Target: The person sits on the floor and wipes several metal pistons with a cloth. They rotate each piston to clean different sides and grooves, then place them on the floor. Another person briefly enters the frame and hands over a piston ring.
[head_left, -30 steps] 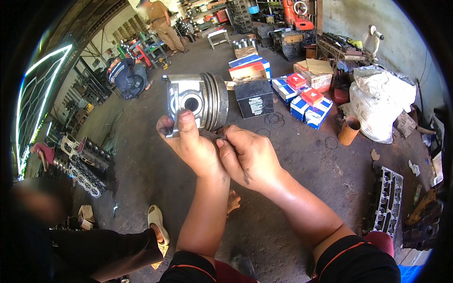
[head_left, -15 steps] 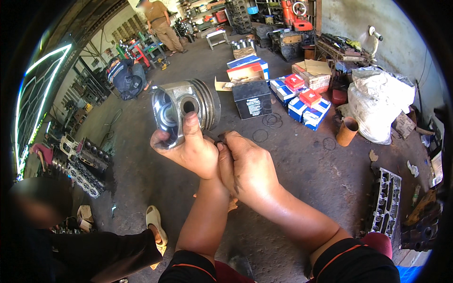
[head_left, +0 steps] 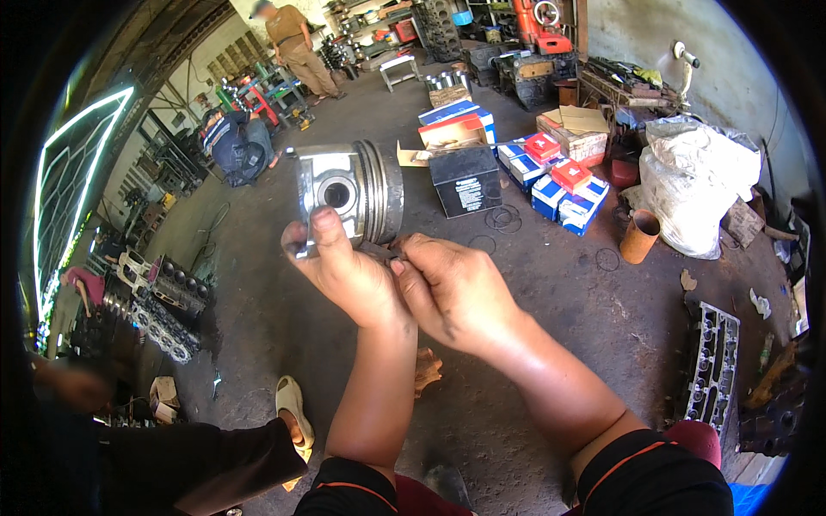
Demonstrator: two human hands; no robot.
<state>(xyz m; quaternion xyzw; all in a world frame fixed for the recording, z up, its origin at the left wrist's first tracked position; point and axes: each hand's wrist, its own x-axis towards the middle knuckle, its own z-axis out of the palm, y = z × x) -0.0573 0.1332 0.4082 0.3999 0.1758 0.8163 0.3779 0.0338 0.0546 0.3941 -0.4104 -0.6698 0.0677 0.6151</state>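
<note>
A shiny metal piston point(head_left: 351, 172) is held up in front of me, lying sideways. Its round pin hole faces me and its ring grooves and dark crown point right. My left hand point(head_left: 348, 271) is closed round it from below, thumb upright against the side near the pin hole. Close under the crown's lower edge, my right hand point(head_left: 460, 288) has thumb and forefinger pinched together beside the heel of the left hand. A small dark bit shows by those fingertips, too small to name. The right hand's other fingers are curled out of sight.
Blue and red boxes point(head_left: 568, 202), a black box point(head_left: 465, 182) and thin rings point(head_left: 503, 219) lie on the floor ahead. Right stand a rusty cylinder sleeve point(head_left: 638, 236), a white sack point(head_left: 701, 185) and a cylinder head point(head_left: 714, 365). Another person's leg point(head_left: 198, 464) is near left.
The piston has turned in my left hand: its pin-hole side now faces me more squarely, and less of its hollow inside shows. My right hand stays pinched near the crown's edge.
</note>
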